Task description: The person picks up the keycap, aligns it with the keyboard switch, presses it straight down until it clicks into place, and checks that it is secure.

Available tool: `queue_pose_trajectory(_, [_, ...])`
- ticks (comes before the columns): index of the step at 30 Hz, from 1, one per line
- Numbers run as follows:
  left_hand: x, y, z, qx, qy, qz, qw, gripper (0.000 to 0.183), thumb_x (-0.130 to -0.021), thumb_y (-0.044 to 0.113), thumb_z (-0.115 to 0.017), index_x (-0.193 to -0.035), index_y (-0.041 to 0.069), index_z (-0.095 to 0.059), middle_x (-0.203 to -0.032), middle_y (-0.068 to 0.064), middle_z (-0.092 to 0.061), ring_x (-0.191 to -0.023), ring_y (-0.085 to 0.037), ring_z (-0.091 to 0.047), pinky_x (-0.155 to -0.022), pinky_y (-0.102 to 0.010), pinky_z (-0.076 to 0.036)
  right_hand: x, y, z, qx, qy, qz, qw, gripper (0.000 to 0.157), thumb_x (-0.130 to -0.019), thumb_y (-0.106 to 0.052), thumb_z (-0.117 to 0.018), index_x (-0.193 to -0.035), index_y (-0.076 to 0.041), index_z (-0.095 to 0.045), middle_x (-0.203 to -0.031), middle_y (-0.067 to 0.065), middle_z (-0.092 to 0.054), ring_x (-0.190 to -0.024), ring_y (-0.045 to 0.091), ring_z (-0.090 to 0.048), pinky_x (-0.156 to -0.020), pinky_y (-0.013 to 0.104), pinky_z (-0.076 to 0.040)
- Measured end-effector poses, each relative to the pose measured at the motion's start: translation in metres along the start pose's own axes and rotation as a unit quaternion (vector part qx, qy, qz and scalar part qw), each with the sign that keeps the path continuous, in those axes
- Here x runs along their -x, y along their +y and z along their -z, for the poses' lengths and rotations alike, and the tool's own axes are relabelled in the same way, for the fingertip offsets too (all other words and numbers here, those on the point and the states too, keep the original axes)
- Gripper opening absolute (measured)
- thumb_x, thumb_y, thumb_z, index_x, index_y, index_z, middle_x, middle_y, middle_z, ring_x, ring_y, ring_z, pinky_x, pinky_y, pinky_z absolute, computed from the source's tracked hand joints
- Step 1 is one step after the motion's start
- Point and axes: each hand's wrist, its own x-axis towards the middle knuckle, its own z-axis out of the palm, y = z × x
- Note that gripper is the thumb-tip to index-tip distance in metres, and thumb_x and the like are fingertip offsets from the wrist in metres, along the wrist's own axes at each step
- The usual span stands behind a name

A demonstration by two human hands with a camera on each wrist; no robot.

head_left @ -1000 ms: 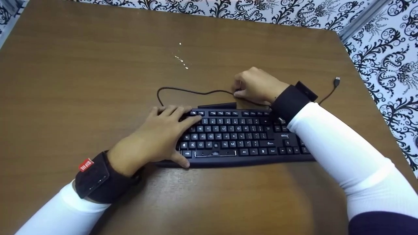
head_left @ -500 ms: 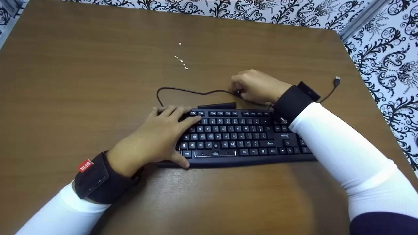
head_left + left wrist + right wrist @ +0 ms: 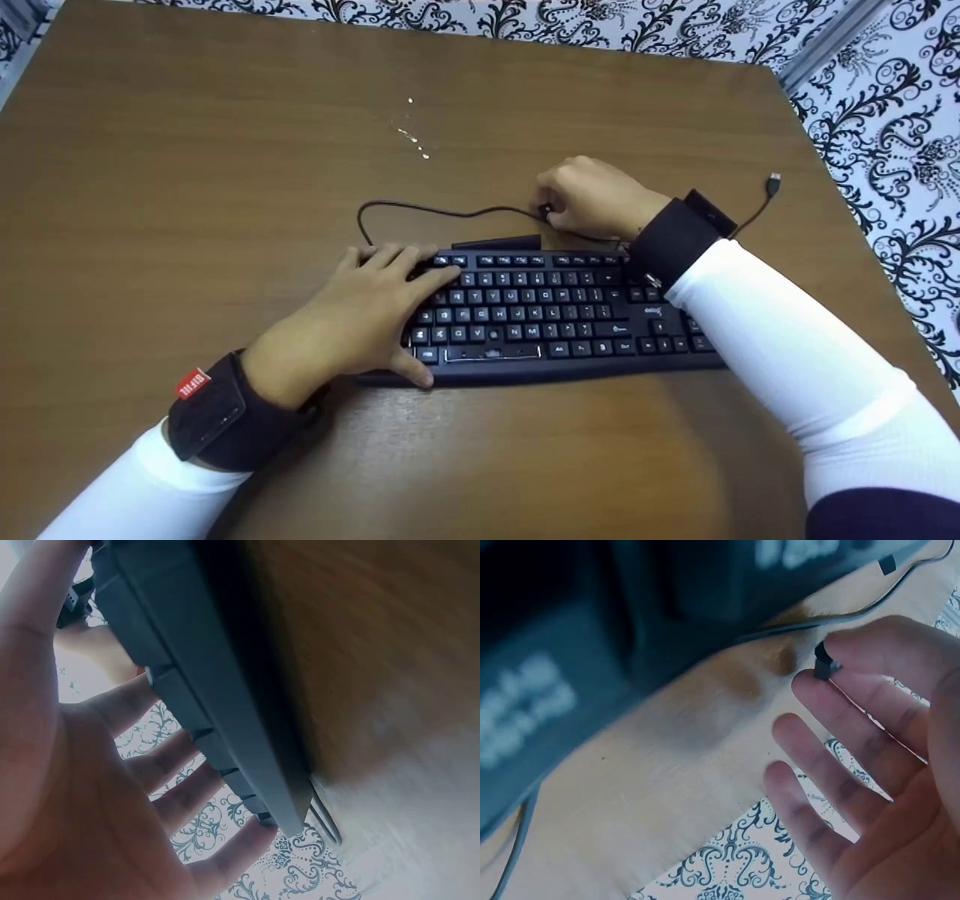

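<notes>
One big brown wooden table (image 3: pixel 300 135) takes up most of the view, with black-and-white patterned wall covering (image 3: pixel 877 127) way past the keyboard's far side and off its right end. Two white sleeves next: left sleeve (image 3: pixel 150 484) comes in from the near left of the keyboard, right sleeve (image 3: pixel 787 360) crosses over its right end.

Black keyboard (image 3: pixel 525 315) lies flat on the table, keys up. Left hand (image 3: pixel 352 315) is spread over its left end, fingers pretty straight, thumb on the front edge, so no real grip there. Right hand (image 3: pixel 592 196) is behind the keyboard, thumb and index pinched together on a small black piece, other fingers loosely extended. Thin black cable (image 3: pixel 457 214) loops out behind the keyboard and passes right by that hand. Dark wristbands (image 3: pixel 214 416) on both arms. Flat dark bar (image 3: pixel 497 243) sits at the keyboard's back edge, can't tell if it's attached. USB plug (image 3: pixel 773 184) is off past the back right corner. Tiniest stuff: that small black piece (image 3: pixel 825 662), and white flecks (image 3: pixel 425 157) well behind the keyboard
</notes>
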Motion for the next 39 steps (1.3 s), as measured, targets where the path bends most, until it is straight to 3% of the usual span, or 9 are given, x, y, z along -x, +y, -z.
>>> queue_pose_trajectory(5, [0.000,0.000,0.000,-0.002,0.003,-0.001,1.0000,0.123,-0.054,0.068,-0.085,-0.156,0.020,-0.035,-0.159,-0.016,-0.036,-0.144,-0.039,-0.036,-0.110,-0.075,-0.028,0.011,-0.009,-0.001,0.007,0.027,0.012,1.000,0.018,-0.081,-0.009,-0.072,-0.098,-0.005,-0.073,-0.088,0.010,-0.072,-0.086,0.029,-0.062,-0.085,0.045,-0.051])
queue_pose_trajectory(19, [0.000,0.000,0.000,0.001,0.007,-0.003,1.0000,0.122,-0.054,0.067,-0.086,-0.155,0.020,-0.037,-0.156,-0.016,-0.039,-0.143,-0.039,-0.037,-0.109,-0.073,-0.031,0.055,-0.054,-0.005,0.013,0.126,0.061,0.990,0.018,-0.083,-0.012,-0.074,-0.099,-0.004,-0.073,-0.094,0.011,-0.065,-0.086,0.026,-0.055,-0.075,0.038,-0.052])
queue_pose_trajectory(25, [0.001,0.000,0.000,0.003,0.007,-0.002,1.0000,0.121,-0.054,0.065,-0.087,-0.155,0.021,-0.037,-0.157,-0.015,-0.039,-0.143,-0.039,-0.037,-0.109,-0.073,-0.031,0.067,-0.071,-0.013,0.026,0.123,0.093,0.988,0.018,-0.081,-0.011,-0.076,-0.098,-0.006,-0.074,-0.093,0.008,-0.064,-0.085,0.022,-0.055,-0.076,0.033,-0.053])
queue_pose_trajectory(31, [0.001,0.000,0.000,0.003,0.008,-0.002,1.0000,0.121,-0.055,0.066,-0.086,-0.155,0.021,-0.037,-0.157,-0.016,-0.038,-0.144,-0.039,-0.036,-0.109,-0.073,-0.030,0.070,-0.080,-0.022,0.048,0.111,0.121,0.985,0.016,-0.081,-0.010,-0.076,-0.097,-0.008,-0.073,-0.095,0.006,-0.065,-0.086,0.022,-0.058,-0.088,0.039,-0.055])
queue_pose_trajectory(39, [0.000,0.000,0.000,0.004,0.008,-0.001,1.0000,0.121,-0.055,0.066,-0.086,-0.155,0.021,-0.037,-0.158,-0.015,-0.038,-0.144,-0.038,-0.036,-0.110,-0.071,-0.031,0.069,-0.079,-0.028,0.041,0.112,0.126,0.985,0.017,-0.080,-0.009,-0.074,-0.097,-0.010,-0.072,-0.092,0.004,-0.064,-0.086,0.022,-0.057,-0.079,0.037,-0.053])
